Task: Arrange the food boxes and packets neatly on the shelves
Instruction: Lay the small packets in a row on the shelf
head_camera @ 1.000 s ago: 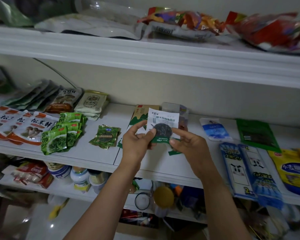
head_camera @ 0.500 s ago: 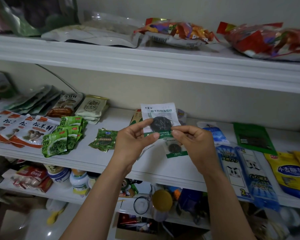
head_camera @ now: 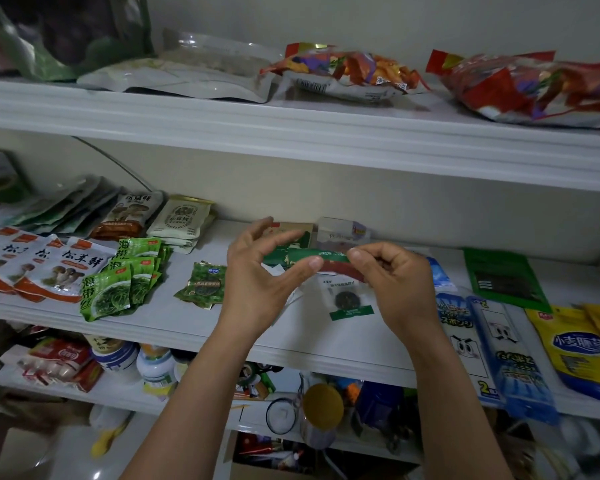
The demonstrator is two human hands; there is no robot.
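Observation:
Both hands hold one small white-and-green packet (head_camera: pixel 321 255) above the middle shelf (head_camera: pixel 194 327), tipped nearly flat so only its green lower edge shows. My left hand (head_camera: pixel 264 275) pinches its left end between thumb and fingers. My right hand (head_camera: pixel 392 271) pinches its right end. A matching packet (head_camera: pixel 349 299) with a dark round disc lies on the shelf under them. A green box (head_camera: pixel 290 235) and a pale box (head_camera: pixel 340 232) stand behind the hands.
Green seaweed packets (head_camera: pixel 125 278), a single green packet (head_camera: pixel 205 284), mushroom packets (head_camera: pixel 45 268) and pale pouches (head_camera: pixel 181 220) lie left. Blue sponge packs (head_camera: pixel 492 348), a yellow bag (head_camera: pixel 582 348) and a dark green pouch (head_camera: pixel 503 278) lie right. Snack bags (head_camera: pixel 343 72) fill the top shelf.
The packet, held upright with its face toward me before, has been tipped back until nearly flat. Both hands have risen slightly, and the left fingers have spread.

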